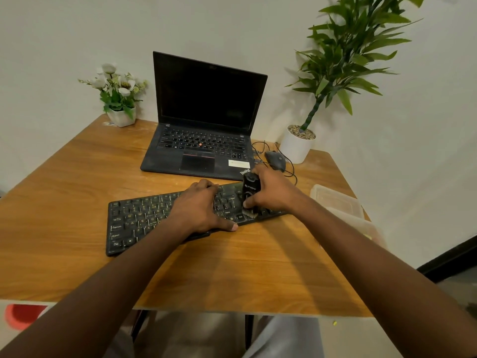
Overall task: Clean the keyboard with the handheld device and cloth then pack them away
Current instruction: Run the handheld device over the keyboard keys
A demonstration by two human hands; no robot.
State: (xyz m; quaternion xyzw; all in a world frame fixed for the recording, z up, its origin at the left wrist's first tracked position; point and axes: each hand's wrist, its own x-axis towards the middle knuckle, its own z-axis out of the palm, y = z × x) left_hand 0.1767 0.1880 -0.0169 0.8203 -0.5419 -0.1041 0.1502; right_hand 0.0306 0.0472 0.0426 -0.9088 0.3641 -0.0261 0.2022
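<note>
1. The keyboard (144, 223) lay slanted across the middle of the frame on the bench (77, 177), with its left end nearer the front edge. The left hand (198, 210) pressed flat on its centre, fingers spread and thumb along the near edge, steadying it.
2. Right of centre, the right hand (273, 192) was clamped round the handheld device (251, 192). The device stood upright with its lower end on the keys at the keyboard's right end.
3. By that, the device pass seemed to be under way. How many keys were already done could not be told.
4. No cloth could be made out. Wiping and packing away both looked still to come, with a clear plastic container (335, 200) waiting at the right edge of the frame.
5. Open room: the left part of the bench gave free space beside the keyboard. Only a small flower pot (121, 117) stood there, far off at the upper left corner.
6. Behind the keyboard an open laptop (206, 140) sat close, so strokes away from the body had little room.
7. A mouse (275, 160) and its looped cable (291, 166) lay just beyond the right hand and could snag. A white plant pot (296, 148) stood behind them.
8. The keyboard's right end lay near the container and the bench's right edge, so sweeping that way would probably need care.
</note>
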